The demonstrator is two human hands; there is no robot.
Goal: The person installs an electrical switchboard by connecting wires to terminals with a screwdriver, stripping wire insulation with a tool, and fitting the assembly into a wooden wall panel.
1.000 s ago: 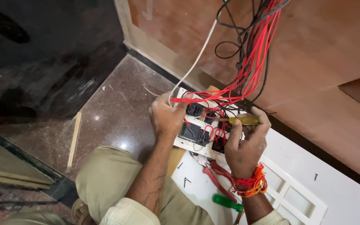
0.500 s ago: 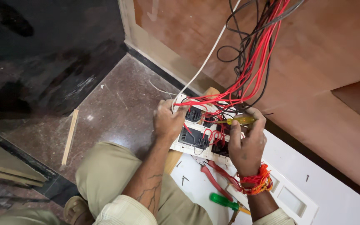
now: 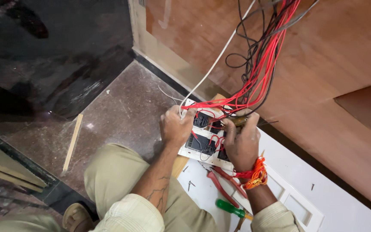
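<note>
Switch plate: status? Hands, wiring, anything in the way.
Left hand grips switch plate edge. Right hand holds a yellow-handled tool at its back. Red wires crowd over it. Pliers, green screwdriver lie beside.

A room under fit-out is shown, most likely a home being wired. Bare plywood panelling (image 3: 323, 64) is seen on the wall, unpainted. A bundle of red and black wires (image 3: 263, 64) is left hanging loose down to an open switch plate (image 3: 202, 144). The polished stone floor (image 3: 121, 116) is littered with a wood strip (image 3: 72, 141), and pliers (image 3: 220, 184) and a green-handled screwdriver (image 3: 232, 209) are laid out on a white board (image 3: 344, 206).
</note>
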